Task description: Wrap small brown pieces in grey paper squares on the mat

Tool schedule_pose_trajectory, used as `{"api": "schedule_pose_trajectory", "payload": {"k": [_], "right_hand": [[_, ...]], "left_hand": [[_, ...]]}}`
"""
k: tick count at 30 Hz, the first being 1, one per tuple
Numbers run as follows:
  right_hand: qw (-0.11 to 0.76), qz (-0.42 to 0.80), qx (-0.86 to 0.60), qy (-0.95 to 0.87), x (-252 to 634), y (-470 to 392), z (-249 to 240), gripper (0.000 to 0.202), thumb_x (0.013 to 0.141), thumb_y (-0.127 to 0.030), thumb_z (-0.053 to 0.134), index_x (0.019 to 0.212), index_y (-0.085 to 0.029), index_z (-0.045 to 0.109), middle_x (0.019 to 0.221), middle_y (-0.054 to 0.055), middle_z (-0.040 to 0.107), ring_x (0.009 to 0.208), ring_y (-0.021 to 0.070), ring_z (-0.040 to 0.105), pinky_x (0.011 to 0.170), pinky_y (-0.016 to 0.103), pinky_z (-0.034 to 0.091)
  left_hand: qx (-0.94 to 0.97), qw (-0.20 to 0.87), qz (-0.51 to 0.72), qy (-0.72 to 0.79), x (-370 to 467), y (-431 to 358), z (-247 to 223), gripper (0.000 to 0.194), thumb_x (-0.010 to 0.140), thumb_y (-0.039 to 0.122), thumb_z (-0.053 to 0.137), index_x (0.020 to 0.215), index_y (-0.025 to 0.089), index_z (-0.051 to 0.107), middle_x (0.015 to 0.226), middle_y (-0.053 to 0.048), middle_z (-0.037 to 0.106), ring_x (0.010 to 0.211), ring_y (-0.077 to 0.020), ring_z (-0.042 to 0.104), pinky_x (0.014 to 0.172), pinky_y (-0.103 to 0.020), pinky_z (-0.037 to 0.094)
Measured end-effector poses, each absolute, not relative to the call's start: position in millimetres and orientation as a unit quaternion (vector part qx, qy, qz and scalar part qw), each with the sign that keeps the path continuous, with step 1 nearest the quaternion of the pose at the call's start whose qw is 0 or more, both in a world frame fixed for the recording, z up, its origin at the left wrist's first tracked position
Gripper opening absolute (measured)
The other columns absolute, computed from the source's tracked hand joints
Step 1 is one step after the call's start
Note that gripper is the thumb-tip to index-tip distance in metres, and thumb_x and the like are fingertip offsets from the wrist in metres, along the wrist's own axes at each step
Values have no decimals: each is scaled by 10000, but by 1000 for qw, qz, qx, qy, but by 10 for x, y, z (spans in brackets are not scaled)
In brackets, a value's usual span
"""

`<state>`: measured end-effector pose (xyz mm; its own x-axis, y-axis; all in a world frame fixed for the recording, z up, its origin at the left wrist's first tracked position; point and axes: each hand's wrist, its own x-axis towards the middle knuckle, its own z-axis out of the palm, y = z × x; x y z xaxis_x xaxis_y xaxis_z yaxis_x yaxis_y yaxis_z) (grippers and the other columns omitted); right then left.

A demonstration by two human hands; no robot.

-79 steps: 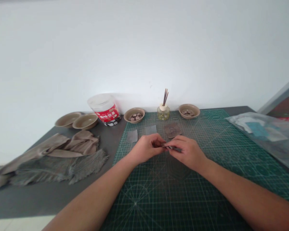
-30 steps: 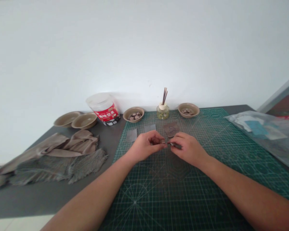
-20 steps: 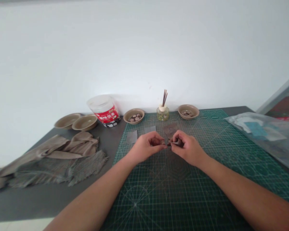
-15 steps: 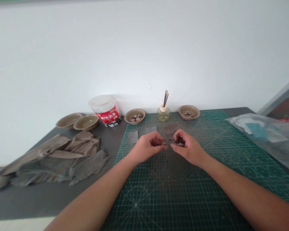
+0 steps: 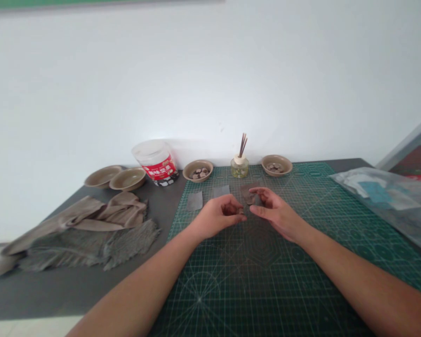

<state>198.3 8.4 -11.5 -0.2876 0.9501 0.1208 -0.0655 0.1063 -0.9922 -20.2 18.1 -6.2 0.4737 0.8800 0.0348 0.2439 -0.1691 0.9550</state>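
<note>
Over the green cutting mat (image 5: 210, 281), my left hand (image 5: 217, 217) is closed in a pinch, with thumb and fingertips around something small that I cannot make out. Facing it from the right, my right hand (image 5: 277, 213) has its thumb and fingers apart, with nothing visible between them. Its fingertips are close to those of the left hand. Just behind the hands lies a dark brown square sheet (image 5: 246, 191), partly covered by the right fingers. Two grey square sheets, one nearer (image 5: 195, 201) and one farther (image 5: 221, 190), lie flat to its left.
Along the wall stand a bowl of small brownish pieces (image 5: 198, 171), a reed diffuser (image 5: 239, 167) and another bowl (image 5: 277, 165) with similar pieces. A red-labelled plastic jar (image 5: 157, 164), two more bowls and crumpled cloths (image 5: 101, 229) are left. A plastic bag (image 5: 382, 192) lies right.
My right hand has opened, its fingers spreading away from the curled pinch it had. My left hand keeps its pinch in nearly the same place. The view has tilted slightly.
</note>
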Motion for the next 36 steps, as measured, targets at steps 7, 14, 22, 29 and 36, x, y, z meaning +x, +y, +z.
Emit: {"api": "schedule_pose_trajectory", "payload": {"k": [7, 14, 22, 29, 36], "right_hand": [[406, 477, -420, -657, 2015, 118, -119, 233, 832, -401, 737, 888, -210, 616, 796, -23, 610, 739, 156, 540, 668, 275, 407], [374, 374, -454, -717, 1955, 30, -75, 153, 858, -356, 705, 944, -236, 665, 808, -31, 640, 741, 155, 548, 679, 279, 393], [390, 371, -468, -700, 1956, 41, -86, 175, 856, -359, 703, 968, -228, 678, 838, -19, 672, 772, 165, 585, 713, 283, 425], [367, 450, -456, -675, 1968, 44, -63, 209, 861, -397, 697, 963, -220, 746, 858, 10, 737, 775, 186, 641, 718, 297, 461], [373, 454, -468, -659, 1960, 26, -75, 219, 864, -416, 690, 873, -206, 752, 799, 14, 729, 739, 180, 633, 690, 292, 455]], "left_hand": [[702, 500, 305, 406, -194, 177, -82, 308, 761, 369, 793, 935, 165, 641, 714, 19, 622, 645, -110, 570, 572, -215, 416], [693, 520, 289, 408, -183, 168, -77, 274, 776, 333, 776, 959, 168, 655, 717, 15, 642, 643, -115, 588, 566, -217, 412], [677, 560, 288, 381, -171, 148, -19, 267, 770, 316, 784, 920, 156, 631, 659, 34, 622, 594, -97, 566, 548, -209, 402], [660, 564, 313, 385, -165, 144, -63, 287, 768, 325, 789, 905, 156, 602, 767, -4, 678, 676, -122, 625, 596, -229, 450], [682, 530, 312, 397, -158, 146, -66, 267, 789, 352, 772, 802, 154, 594, 713, 6, 644, 642, -120, 597, 580, -237, 433]]}}
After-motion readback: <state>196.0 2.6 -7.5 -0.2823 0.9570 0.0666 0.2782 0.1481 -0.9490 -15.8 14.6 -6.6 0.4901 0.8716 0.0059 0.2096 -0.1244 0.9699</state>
